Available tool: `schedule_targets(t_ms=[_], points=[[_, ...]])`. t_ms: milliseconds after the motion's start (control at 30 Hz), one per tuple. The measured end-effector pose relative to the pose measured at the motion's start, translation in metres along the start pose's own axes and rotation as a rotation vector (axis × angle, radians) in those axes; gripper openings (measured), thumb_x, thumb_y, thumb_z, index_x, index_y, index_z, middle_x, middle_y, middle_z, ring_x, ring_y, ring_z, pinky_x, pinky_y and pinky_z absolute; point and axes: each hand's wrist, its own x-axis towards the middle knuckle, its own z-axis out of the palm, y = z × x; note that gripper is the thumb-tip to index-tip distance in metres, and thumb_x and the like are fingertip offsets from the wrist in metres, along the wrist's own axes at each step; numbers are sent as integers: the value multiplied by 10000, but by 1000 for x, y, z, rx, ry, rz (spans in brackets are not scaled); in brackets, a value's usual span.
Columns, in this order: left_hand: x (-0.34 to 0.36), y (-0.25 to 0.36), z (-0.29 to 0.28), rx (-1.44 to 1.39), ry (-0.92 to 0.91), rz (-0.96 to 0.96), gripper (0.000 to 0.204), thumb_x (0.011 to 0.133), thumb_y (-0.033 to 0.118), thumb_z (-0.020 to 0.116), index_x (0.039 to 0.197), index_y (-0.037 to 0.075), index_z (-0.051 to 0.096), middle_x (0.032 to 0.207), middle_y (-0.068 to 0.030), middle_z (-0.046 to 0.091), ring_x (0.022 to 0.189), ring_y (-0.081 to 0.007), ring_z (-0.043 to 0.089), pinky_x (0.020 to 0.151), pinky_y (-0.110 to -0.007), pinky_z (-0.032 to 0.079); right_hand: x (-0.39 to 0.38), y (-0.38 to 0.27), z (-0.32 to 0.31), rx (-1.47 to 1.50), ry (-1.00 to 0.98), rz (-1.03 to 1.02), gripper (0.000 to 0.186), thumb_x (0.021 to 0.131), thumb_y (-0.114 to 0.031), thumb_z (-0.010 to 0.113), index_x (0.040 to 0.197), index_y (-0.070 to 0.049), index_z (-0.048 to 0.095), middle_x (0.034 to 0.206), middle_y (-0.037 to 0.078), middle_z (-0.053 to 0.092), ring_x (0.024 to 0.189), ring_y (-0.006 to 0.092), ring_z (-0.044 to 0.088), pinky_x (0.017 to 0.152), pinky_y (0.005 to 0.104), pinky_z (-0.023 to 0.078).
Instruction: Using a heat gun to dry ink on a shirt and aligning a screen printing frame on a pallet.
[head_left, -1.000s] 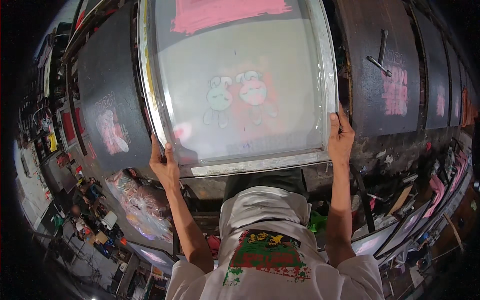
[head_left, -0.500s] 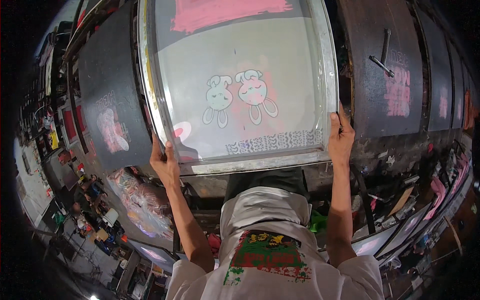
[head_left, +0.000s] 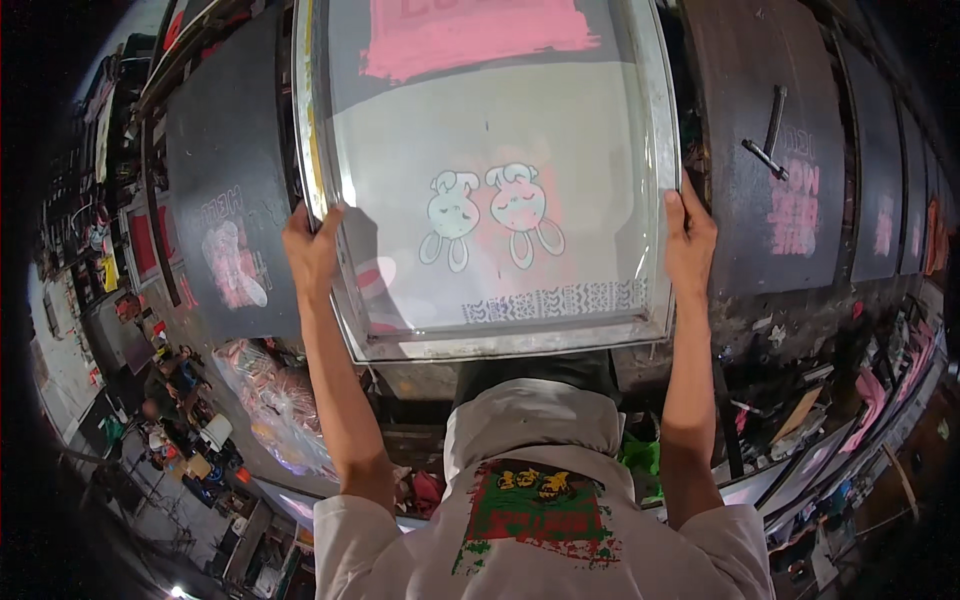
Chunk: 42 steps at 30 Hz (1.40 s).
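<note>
In front of my body is a large screen printing frame (head_left: 520, 348) with a pale metal border. Its mesh (head_left: 420, 130) shows two bunny heads and a strip of dark patterned marks, with a band of pink ink (head_left: 480, 45) at the far end. My left hand (head_left: 314, 245) grips the frame's left rail, thumb on top and fingers partly hidden beneath. On the opposite rail, my right hand (head_left: 690, 235) is closed in the same way, its thumb on the upper face.
Dark printing boards (head_left: 225, 190) with pink marks stand to both sides. A metal tool (head_left: 769, 140) lies on the right board (head_left: 740, 80). At lower left sits a clear plastic bag (head_left: 280, 405) of stuff. A person (head_left: 165, 385) is small at far left.
The frame has shifted slightly right and toward me in the picture. My left hand has slid farther up its rail; my right hand is a little higher too.
</note>
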Motion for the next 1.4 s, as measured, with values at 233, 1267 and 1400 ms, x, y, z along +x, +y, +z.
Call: schedule_targets(t_ms=[233,1267,1400], points=[[8,1,0,-202,16,-50,247,800,199,739,865,-29,669,643,44,508,587,-63,394,518,-266,313,5,7,5,12,38,-74,406,989,-214,554,1345,-20,530,1296,139,607,1152,168,565,967,297,438],[46,28,1,-26,-11,34,297,814,256,749,837,-21,643,666,19,526,591,-68,421,526,-260,336,27,2,11,-109,126,-168,359,1000,-255,518,1304,-78,585,1229,131,650,1090,160,612,941,295,457],[47,22,7,-100,27,39,277,798,226,741,769,-27,630,604,34,490,566,-64,394,501,-277,319,25,-2,8,-117,117,-106,378,1001,-298,513,1299,-79,591,1219,129,656,1085,149,608,925,290,460]])
